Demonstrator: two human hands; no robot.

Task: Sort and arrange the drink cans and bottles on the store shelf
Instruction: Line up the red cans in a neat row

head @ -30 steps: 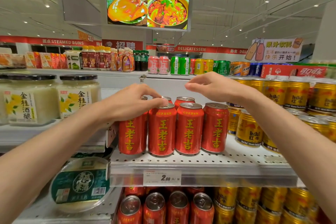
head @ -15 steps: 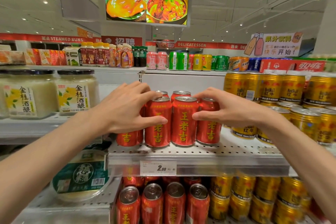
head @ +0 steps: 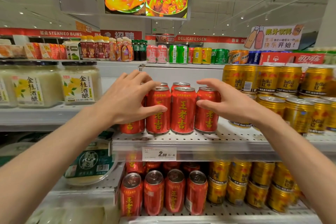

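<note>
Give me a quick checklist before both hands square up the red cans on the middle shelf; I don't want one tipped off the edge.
1. Front-row red cans upright: ok.
2. Labels facing forward: ok on the three visible; the leftmost is covered.
3. Left hand on the row's left end: ok, thumb on the second can.
4. Right hand on the right-end can: ok, fingers curl around it.
5. Row set back from the shelf edge: ok.
6. Gap to the gold cans: cannot tell, the right arm hides it.
</note>
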